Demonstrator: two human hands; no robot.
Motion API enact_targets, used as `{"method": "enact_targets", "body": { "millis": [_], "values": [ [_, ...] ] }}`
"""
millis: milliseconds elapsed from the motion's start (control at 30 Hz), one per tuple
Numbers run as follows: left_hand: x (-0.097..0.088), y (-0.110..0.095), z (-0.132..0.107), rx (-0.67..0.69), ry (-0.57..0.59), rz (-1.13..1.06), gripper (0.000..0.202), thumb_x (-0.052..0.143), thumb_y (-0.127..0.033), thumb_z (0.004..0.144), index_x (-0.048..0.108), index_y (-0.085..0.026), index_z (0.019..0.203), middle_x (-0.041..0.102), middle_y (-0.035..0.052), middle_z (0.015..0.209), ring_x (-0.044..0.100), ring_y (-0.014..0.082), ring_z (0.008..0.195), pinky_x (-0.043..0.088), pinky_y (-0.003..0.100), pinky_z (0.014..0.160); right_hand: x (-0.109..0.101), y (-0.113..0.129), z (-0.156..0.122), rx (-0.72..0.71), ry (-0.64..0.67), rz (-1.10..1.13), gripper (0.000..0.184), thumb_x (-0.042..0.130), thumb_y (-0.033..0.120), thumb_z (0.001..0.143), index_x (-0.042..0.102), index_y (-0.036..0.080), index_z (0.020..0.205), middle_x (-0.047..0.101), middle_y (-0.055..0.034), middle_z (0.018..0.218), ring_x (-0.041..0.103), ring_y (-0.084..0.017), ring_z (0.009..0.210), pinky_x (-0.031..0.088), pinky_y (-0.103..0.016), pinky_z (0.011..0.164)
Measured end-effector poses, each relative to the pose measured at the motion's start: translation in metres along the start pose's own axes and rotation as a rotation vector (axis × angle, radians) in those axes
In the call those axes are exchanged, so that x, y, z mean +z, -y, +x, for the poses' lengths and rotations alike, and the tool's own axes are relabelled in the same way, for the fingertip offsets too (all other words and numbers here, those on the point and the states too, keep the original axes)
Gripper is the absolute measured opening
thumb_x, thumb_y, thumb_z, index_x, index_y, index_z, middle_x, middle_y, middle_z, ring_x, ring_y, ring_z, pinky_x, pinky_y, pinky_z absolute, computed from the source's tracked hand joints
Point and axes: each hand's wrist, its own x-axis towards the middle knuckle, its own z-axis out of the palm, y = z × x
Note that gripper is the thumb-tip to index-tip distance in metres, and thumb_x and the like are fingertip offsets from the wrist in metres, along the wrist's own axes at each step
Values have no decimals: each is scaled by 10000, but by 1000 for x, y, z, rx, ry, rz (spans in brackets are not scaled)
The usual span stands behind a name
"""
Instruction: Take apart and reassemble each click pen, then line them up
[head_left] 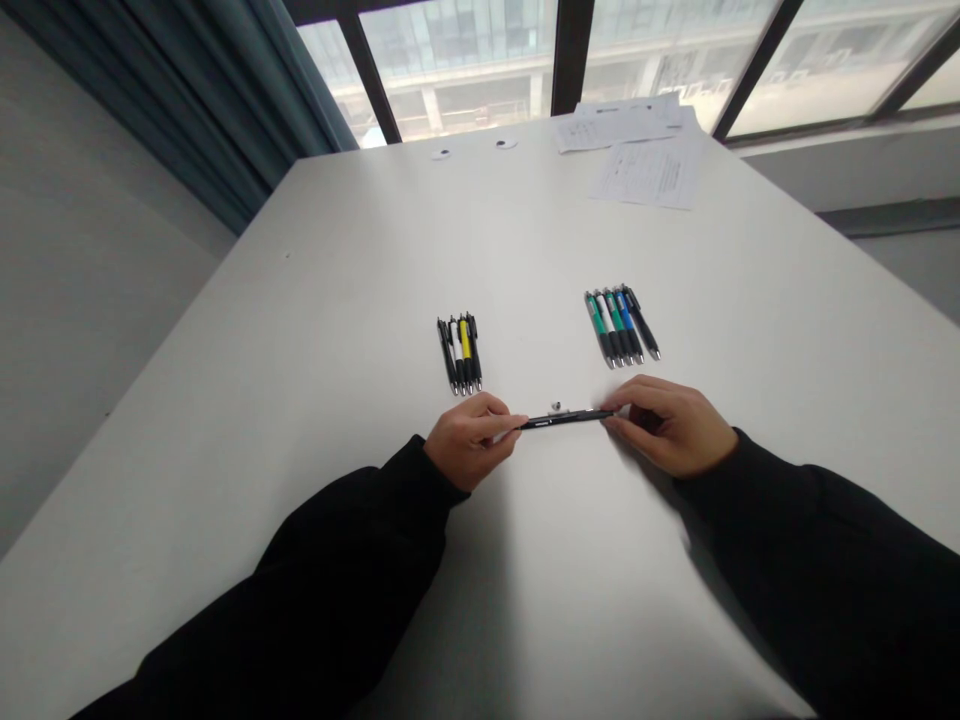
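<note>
A black pen (566, 418) lies crosswise just above the white table (315, 300), held at both ends. My left hand (472, 440) pinches its left end, fingers closed. My right hand (671, 425) grips the right end with curled fingers. A tiny pale part (556, 407) sits on the table right behind the pen. A row of several pens (460, 352) in black, white and yellow lies beyond my left hand. Another row of several pens (621, 325) in green, blue and black lies beyond my right hand.
Printed paper sheets (645, 150) lie at the table's far right, near the window. Two small round white discs (472, 149) rest at the far edge. A blue curtain (202, 100) hangs at the back left. The table's left edge drops off to a grey floor.
</note>
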Motion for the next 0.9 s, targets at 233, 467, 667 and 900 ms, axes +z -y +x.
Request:
{"method": "enact_targets", "body": {
  "millis": [233, 467, 667, 900],
  "values": [
    [-1, 0, 1, -115, -12, -19, 100, 676, -134, 791, 741, -161, 863, 641, 27, 795, 421, 34, 486, 390, 169, 472, 1, -3, 0, 35, 3, -32, 116, 626, 217, 804, 707, 176, 876, 662, -43, 792, 591, -136, 584, 482, -283, 596],
    [-3, -3, 4, -166, -14, -16, 60, 688, -140, 773, 730, -150, 814, 637, 22, 764, 416, 32, 462, 396, 185, 493, 1, -4, 0, 39, -15, -25, 100, 628, 220, 801, 702, 174, 850, 655, -36, 769, 582, -131, 572, 475, -278, 581],
    [-4, 0, 3, -201, 2, -17, 74, 692, -184, 782, 737, -149, 829, 635, 30, 725, 450, 60, 494, 408, 204, 517, 2, -5, 0, 46, -18, -20, 102, 633, 216, 799, 702, 170, 858, 646, -37, 766, 573, -128, 575, 471, -274, 572],
    [-5, -1, 4, -213, 2, -10, 95, 694, -197, 781, 744, -139, 838, 646, 41, 731, 476, 67, 503, 414, 206, 521, 1, -5, 1, 87, -32, 10, 145, 651, 258, 796, 726, 164, 877, 662, -58, 821, 587, -128, 566, 492, -289, 577]
  ]
}}
